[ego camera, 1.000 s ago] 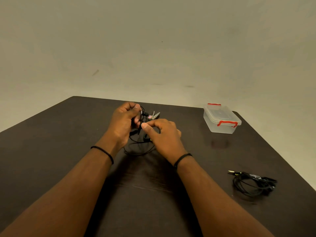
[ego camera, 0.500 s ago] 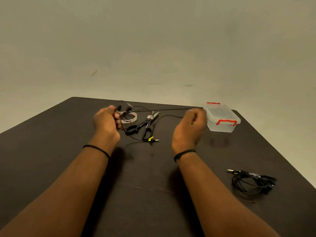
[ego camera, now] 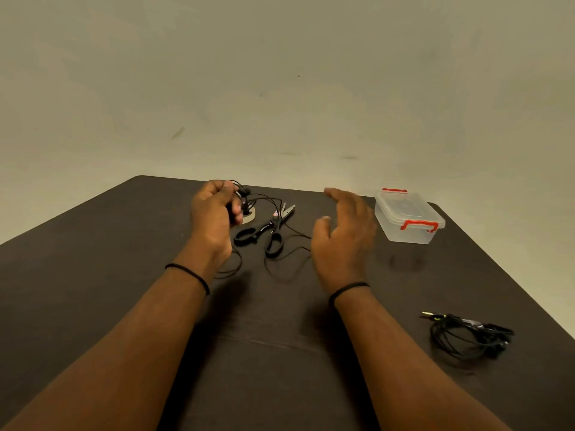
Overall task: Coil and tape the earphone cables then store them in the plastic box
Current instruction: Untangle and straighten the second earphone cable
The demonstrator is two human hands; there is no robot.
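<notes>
Head view. The left hand (ego camera: pixel 214 213) was curled around the earbud end of an earphone cable (ego camera: pixel 281 258), pinching it far left on the table (ego camera: pixel 93 275). The right hand (ego camera: pixel 342 237) hovered with fingers spread and loose, holding nothing (its outline was blurred). From the left grip the slack cable ran rightward and toward the viewer, draped over a pair of black scissors (ego camera: pixel 264 231) and looping on the tabletop just left of the right hand; whether it touched that hand could not be told. The cable's long axis thus lay roughly left to right between the two hands, and the free run was nearer the right hand, which was judged the likelier one to gather the next loop. A tape roll (ego camera: pixel 250 215) lay partly hidden just beyond the left hand. The plastic box (ego camera: pixel 407 217), lid on, stood far right; a second earphone bundle (ego camera: pixel 466 337) lay near right, well apart from both hands.
</notes>
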